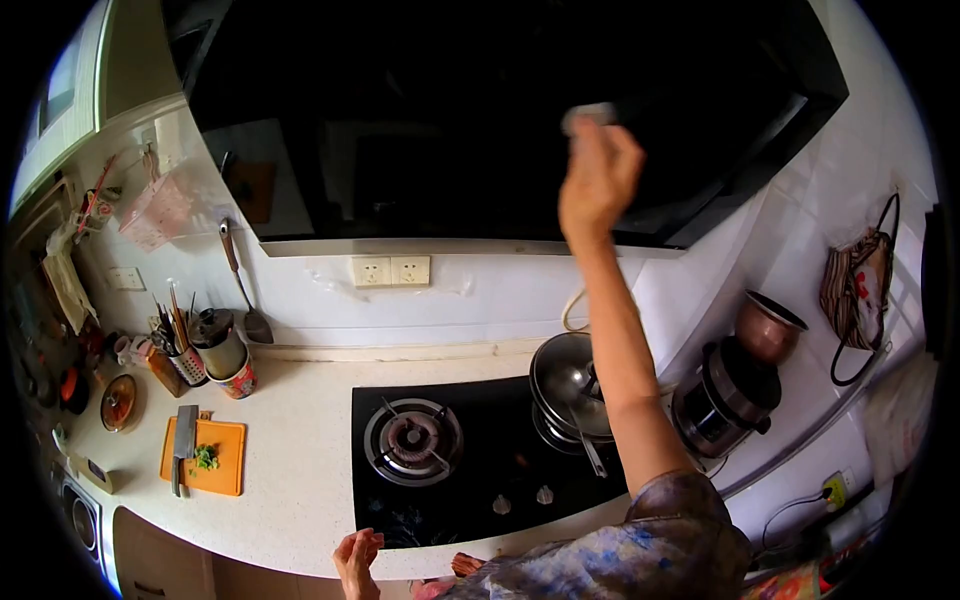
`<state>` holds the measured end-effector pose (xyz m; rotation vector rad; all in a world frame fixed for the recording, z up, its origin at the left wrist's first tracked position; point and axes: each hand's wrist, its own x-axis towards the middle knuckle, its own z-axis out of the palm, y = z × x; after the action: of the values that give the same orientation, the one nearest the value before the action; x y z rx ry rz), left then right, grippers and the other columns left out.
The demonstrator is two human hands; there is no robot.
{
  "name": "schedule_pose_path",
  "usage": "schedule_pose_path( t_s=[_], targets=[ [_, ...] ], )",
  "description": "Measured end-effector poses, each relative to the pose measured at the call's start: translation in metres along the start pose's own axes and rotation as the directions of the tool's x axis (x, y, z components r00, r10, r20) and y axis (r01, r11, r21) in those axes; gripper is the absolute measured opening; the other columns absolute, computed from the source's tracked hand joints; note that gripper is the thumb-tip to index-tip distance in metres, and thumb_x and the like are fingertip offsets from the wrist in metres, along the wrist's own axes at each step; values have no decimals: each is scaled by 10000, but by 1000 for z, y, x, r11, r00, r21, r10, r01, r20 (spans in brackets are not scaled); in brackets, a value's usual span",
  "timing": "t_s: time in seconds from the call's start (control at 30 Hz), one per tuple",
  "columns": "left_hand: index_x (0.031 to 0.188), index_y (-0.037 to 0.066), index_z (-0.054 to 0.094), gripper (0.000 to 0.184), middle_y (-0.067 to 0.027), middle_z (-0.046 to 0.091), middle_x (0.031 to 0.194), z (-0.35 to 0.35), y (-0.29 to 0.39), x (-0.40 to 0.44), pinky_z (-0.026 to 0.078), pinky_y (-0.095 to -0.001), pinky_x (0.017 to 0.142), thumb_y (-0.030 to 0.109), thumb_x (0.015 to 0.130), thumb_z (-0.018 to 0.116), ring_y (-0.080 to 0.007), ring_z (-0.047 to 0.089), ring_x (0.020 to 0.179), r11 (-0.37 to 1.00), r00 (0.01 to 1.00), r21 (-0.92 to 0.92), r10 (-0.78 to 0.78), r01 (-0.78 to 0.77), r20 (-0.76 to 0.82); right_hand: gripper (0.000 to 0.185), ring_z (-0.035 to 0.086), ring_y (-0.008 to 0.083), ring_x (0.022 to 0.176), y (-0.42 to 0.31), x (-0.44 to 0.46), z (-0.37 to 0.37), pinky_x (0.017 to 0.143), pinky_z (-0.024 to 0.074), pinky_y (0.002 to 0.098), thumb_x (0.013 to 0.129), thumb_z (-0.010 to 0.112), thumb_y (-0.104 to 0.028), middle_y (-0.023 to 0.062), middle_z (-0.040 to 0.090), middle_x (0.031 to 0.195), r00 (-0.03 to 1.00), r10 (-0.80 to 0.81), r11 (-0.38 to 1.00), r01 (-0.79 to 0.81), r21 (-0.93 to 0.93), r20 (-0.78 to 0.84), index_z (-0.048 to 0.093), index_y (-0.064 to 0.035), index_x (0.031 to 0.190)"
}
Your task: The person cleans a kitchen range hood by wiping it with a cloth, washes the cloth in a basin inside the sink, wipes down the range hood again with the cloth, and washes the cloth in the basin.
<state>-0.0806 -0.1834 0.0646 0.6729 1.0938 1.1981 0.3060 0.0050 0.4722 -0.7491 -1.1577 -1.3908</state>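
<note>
My right hand (598, 185) is raised in front of the glossy black range hood (450, 130). Its fingers are closed on a small whitish wad (590, 115), perhaps a cloth or sponge, which is blurred and appears to be at the panel's surface. Low in the view, my left hand (357, 562) is by the front edge of the black gas stove (470, 510). Its fingers are curled together, and whether anything is inside them I cannot tell.
A wok (570, 375) with a ladle sits on the right burner. Beyond my arm stand a dark cooker (725, 395) and a copper-coloured pot (768, 328). On the left, a cleaver (184, 440) and chopped greens (206, 457) lie on an orange board (228, 475). A spatula (240, 280) hangs on the wall.
</note>
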Motion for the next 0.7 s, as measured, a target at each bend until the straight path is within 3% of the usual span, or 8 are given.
schedule_pose_path(
  t_s=[0.1, 0.23, 0.33, 0.4, 0.43, 0.5, 0.63, 0.7],
  targets=[
    [999, -3, 624, 315, -87, 658, 871, -12, -3, -6, 482, -284, 728, 262, 828, 617, -168, 624, 812, 1000, 1000, 6, 3, -3, -11, 354, 384, 328, 1202, 55, 21, -12, 970, 357, 399, 925, 475, -174, 193, 371, 1301, 978, 134, 991, -133, 16, -161, 492, -32, 1250],
    [1019, -2, 613, 376, -94, 658, 871, -24, 2, -16, 457, -302, 755, 303, 801, 641, -177, 620, 820, 1000, 993, 30, 11, -8, -117, 411, 305, 332, 1276, 69, 34, 15, 1014, 313, 414, 948, 426, -257, 204, 264, 1394, 923, 288, 958, -274, 88, -255, 443, -37, 1295],
    [1046, -16, 602, 415, -100, 656, 878, -34, -6, -11, 456, -311, 773, 315, 799, 642, -183, 617, 844, 999, 989, 54, 11, -3, -145, 366, 357, 377, 1233, 9, 24, 56, 1029, 273, 462, 934, 390, -187, 191, 361, 1341, 990, 9, 998, 0, 66, -143, 470, -54, 1266],
    [1054, -19, 600, 423, -102, 654, 885, -26, -4, -12, 458, -308, 774, 318, 803, 639, -182, 616, 846, 998, 991, 64, 2, 7, -137, 318, 388, 343, 1214, -38, -23, 77, 1024, 268, 463, 890, 459, -112, 136, 466, 1263, 979, -111, 989, 91, 120, 171, 524, -73, 1198],
    [1061, -20, 598, 414, -102, 653, 893, -17, 5, -15, 463, -308, 780, 308, 811, 631, -181, 616, 846, 999, 994, 40, 20, -15, -110, 321, 409, 290, 1224, -62, -36, 79, 1036, 268, 440, 866, 523, -80, 102, 518, 1221, 909, -93, 908, -89, 409, 406, 534, -61, 1187],
    [1069, -21, 596, 406, -102, 651, 901, -13, 10, -13, 467, -307, 786, 298, 820, 624, -181, 616, 846, 999, 995, 17, 43, -42, -88, 308, 426, 249, 1228, -87, -97, 109, 1031, 295, 384, 849, 564, -78, 77, 549, 1195, 938, -250, 857, 98, 506, 241, 553, -58, 1156],
    [1053, -26, 599, 341, -114, 644, 933, -14, 10, -15, 476, -320, 807, 243, 842, 601, -193, 618, 857, 1000, 997, 10, 27, -27, -71, 316, 460, 236, 1195, -96, -87, 100, 987, 365, 318, 828, 582, -43, 85, 581, 1143, 786, -554, 742, 316, 591, 275, 547, -24, 1141],
    [1100, -34, 543, 376, -138, 627, 1009, -14, 4, -19, 477, -332, 813, 238, 846, 596, -216, 614, 895, 993, 992, -77, 78, -86, -97, 280, 500, 258, 1126, -73, -34, 70, 990, 374, 342, 833, 552, -6, 99, 585, 1120, 843, -220, 682, -228, 695, 492, 567, -13, 1113]
  ],
)
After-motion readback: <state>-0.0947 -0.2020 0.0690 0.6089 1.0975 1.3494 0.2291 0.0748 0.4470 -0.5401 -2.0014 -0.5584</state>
